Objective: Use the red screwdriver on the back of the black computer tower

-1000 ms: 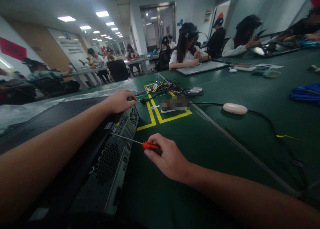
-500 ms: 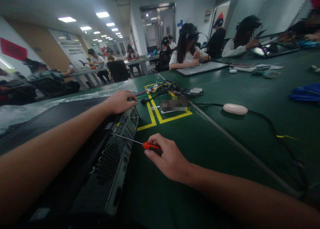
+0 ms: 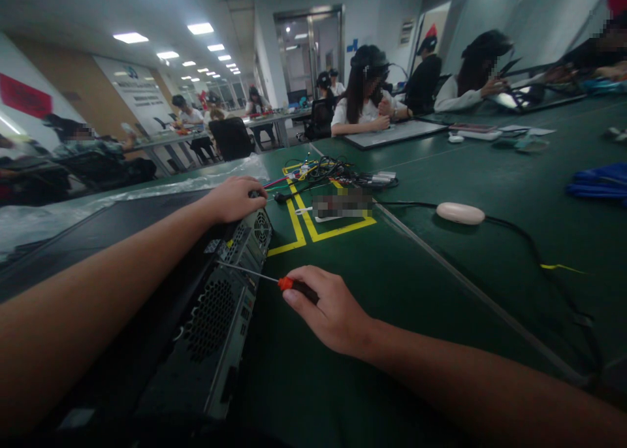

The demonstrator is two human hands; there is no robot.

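A black desktop computer case [image 3: 147, 285] lies on its side on the green table, its perforated rear panel facing me. My left hand [image 3: 236, 198] rests curled over the case's far top corner, fingers closed on its edge. My right hand [image 3: 329, 311] grips a screwdriver [image 3: 267, 279] with a red and black handle. The thin shaft points left, and its tip touches the upper part of the rear panel.
Yellow tape lines [image 3: 313, 226] mark the green mat [image 3: 431, 265]. A tangle of cables [image 3: 333, 172] lies beyond them, a white oval device [image 3: 460, 213] with a black cord to the right. Clear plastic sheet [image 3: 161, 187] lies left. Several people sit at far tables.
My right hand has rolled slightly on the screwdriver handle, covering more of the red grip. The left hand and the case stay where they were.
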